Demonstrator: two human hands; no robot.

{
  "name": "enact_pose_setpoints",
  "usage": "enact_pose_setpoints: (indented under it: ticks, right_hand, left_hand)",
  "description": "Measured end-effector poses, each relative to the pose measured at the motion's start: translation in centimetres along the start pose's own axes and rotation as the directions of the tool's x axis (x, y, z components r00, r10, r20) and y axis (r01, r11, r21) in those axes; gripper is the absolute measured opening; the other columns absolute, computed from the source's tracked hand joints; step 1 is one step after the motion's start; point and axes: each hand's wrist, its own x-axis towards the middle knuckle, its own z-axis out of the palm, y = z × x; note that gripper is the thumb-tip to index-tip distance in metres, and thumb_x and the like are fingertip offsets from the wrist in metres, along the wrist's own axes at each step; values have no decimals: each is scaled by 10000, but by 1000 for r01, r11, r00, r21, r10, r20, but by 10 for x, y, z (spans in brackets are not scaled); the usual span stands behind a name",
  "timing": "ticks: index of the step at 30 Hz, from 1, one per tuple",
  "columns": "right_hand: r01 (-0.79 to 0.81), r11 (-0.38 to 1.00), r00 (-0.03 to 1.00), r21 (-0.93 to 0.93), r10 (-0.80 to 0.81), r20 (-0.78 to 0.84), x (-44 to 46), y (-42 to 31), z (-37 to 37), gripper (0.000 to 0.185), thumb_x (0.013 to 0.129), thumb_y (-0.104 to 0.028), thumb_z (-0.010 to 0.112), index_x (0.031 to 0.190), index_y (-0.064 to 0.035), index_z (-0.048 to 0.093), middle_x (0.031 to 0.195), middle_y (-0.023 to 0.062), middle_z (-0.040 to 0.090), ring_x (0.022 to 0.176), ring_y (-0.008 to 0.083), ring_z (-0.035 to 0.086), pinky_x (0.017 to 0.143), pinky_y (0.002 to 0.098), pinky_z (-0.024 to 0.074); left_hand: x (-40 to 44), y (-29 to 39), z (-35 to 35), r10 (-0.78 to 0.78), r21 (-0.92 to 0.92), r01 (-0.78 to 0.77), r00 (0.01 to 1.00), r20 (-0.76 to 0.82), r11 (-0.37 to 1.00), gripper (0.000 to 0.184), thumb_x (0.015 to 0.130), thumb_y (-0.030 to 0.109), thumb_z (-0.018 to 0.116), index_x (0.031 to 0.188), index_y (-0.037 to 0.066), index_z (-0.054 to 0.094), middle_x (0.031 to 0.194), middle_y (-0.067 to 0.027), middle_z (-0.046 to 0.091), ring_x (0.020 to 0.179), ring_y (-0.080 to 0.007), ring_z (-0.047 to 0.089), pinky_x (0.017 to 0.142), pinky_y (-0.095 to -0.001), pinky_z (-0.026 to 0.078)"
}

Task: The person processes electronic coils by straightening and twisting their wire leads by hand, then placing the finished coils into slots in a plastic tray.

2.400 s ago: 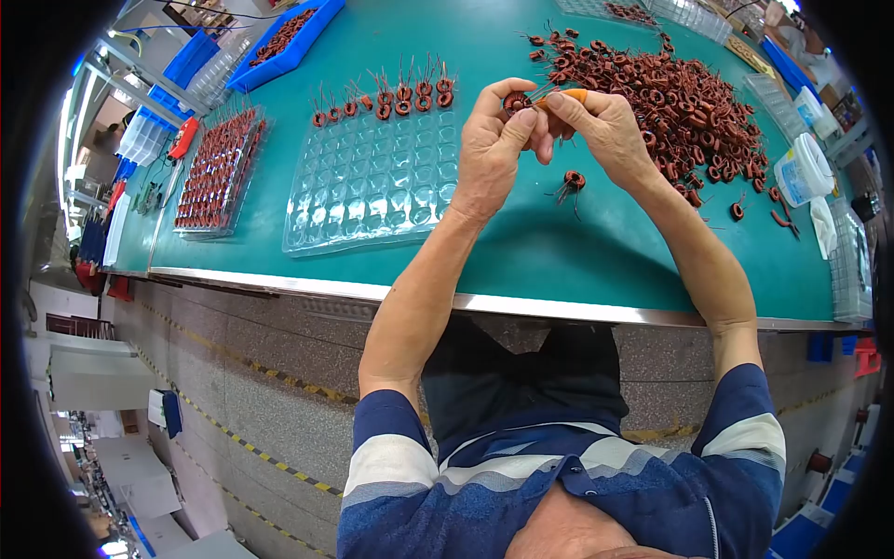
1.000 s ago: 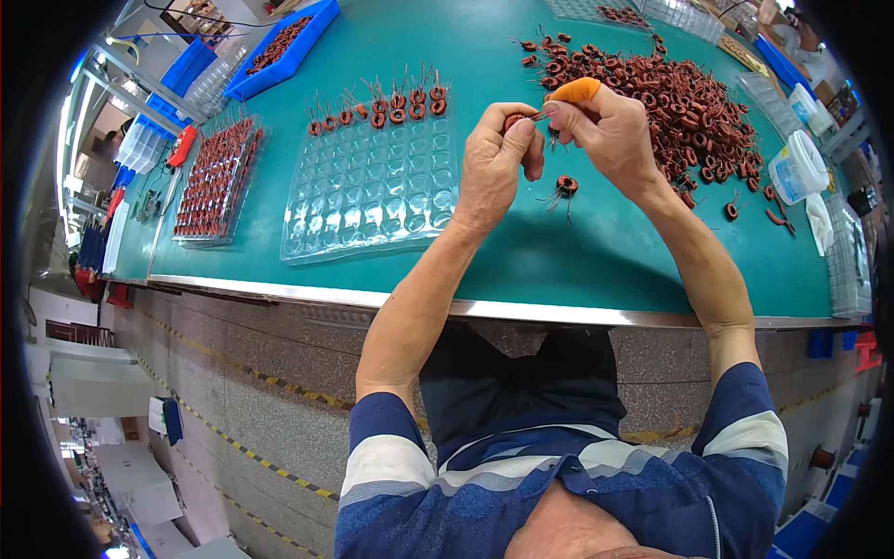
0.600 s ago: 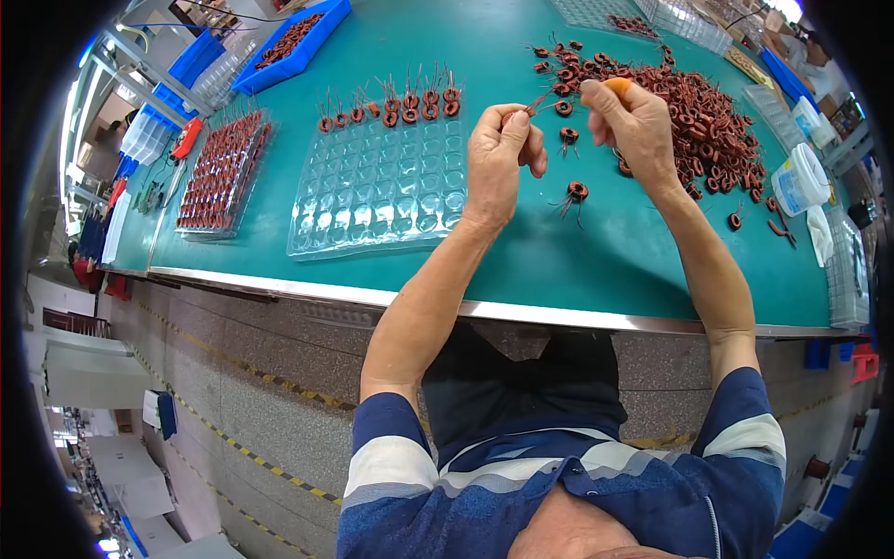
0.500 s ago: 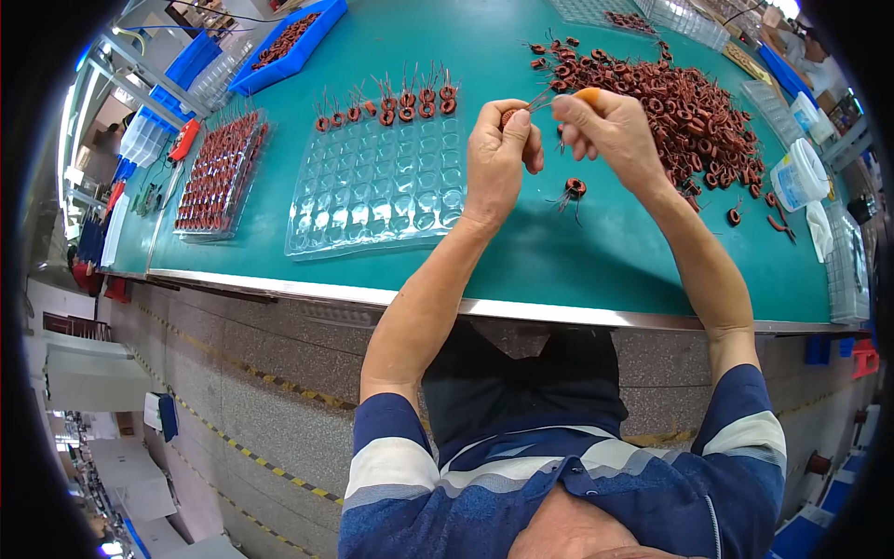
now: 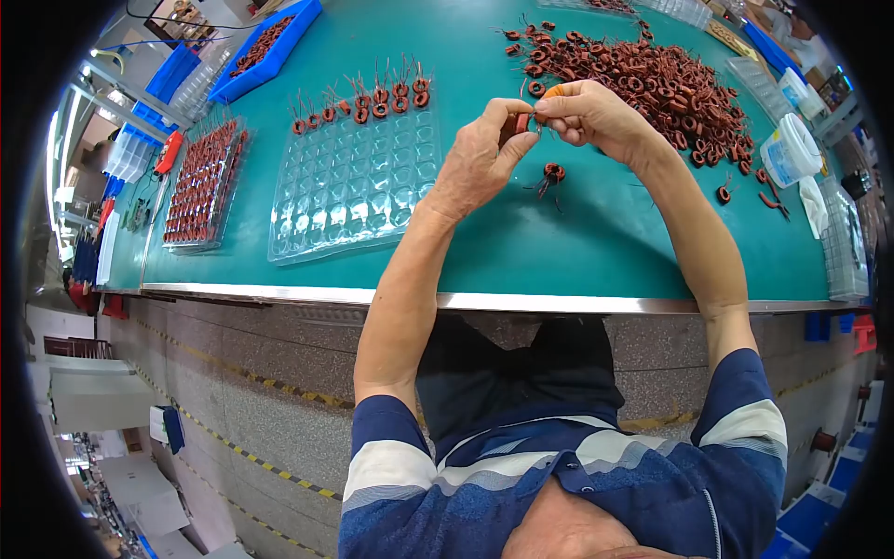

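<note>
My left hand is closed around a small reddish-brown wire-wound ring coil, held above the table between thumb and fingers. My right hand, with an orange cover on one finger, pinches at the coil's thin wire leads, its fingertips almost meeting the left ones. Below the hands, a single loose coil lies on the green table with its leads spread. To the left is a clear plastic tray of round pockets. Several coils stand in its far rows, leads pointing up.
A large heap of coils covers the table's right side. On the left stands a filled tray, with a blue bin of coils behind it. A white tub sits at the right edge. The metal table edge runs beneath my forearms.
The view has shifted slightly, so the table items appear farther left. My left hand has turned so the coil faces my right hand, and my right fingertips have closed in beside it.
</note>
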Motion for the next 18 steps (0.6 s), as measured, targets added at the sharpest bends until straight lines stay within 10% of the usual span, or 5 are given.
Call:
enact_pose_setpoints:
  ticks: [4,8,12,18]
  right_hand:
    - [31,980,996,-195,-48,-81,-2,-2,5,204,827,-217,681,760,-25,657,622,8,584,548,90,537,502,234,410]
    - [300,605,736,-738,-639,-225,-18,-8,42,261,810,-208,671,827,53,670,616,42,609,569,109,570,541,258,463]
    - [318,903,881,-290,-394,-262,-16,-12,35,229,846,-207,673,853,22,662,617,11,577,542,71,521,506,234,423]
    - [368,911,892,-187,-402,-207,-11,-9,32,238,871,-229,691,900,6,668,660,7,598,566,69,540,521,215,429]
  left_hand:
    - [1,4,1,-129,34,129,991,17,991,283,929,182,637,1122,8,523,812,-37,591,715,-115,568,645,-268,488]
    - [1,0,4,-227,-264,209,973,-40,942,293,946,215,617,1109,0,504,826,-54,607,699,-122,583,609,-250,471]
    - [0,11,3,-154,-588,86,986,-66,804,338,982,280,548,1152,-2,471,827,-77,609,711,-163,620,622,-264,482]
    - [-1,7,4,-149,-722,59,987,-62,690,301,1017,251,468,1185,2,451,869,-89,605,719,-178,624,637,-282,494]
